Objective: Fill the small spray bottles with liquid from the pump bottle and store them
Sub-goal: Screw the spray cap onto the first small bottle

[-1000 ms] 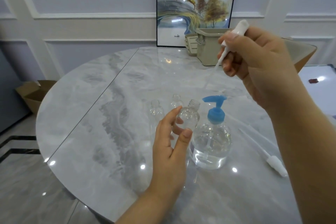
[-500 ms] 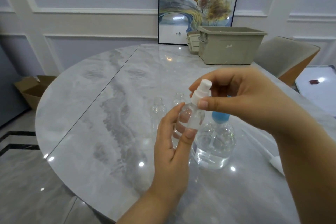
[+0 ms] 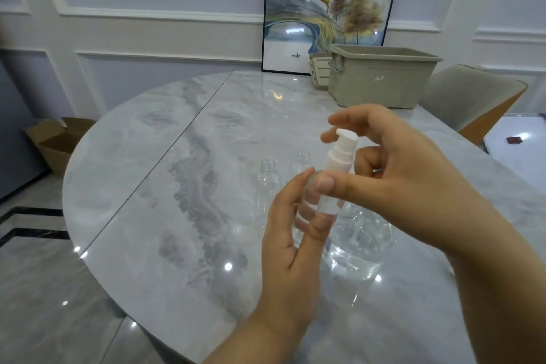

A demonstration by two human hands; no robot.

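Holding a small spray bottle [image 3: 317, 201] in the frame's center, my left hand [image 3: 291, 233] grips its clear body, and my right hand [image 3: 393, 168] pinches the white spray head [image 3: 339, 154] on its neck. Behind it stands the pump bottle [image 3: 360, 242]; two open empty bottles [image 3: 267, 179] stand left of it on the marble table [image 3: 165, 186].

One head-worn camera looked forward and down, close over the marble table [image 3: 183, 216], facing the painting [image 3: 325, 9] beyond it.
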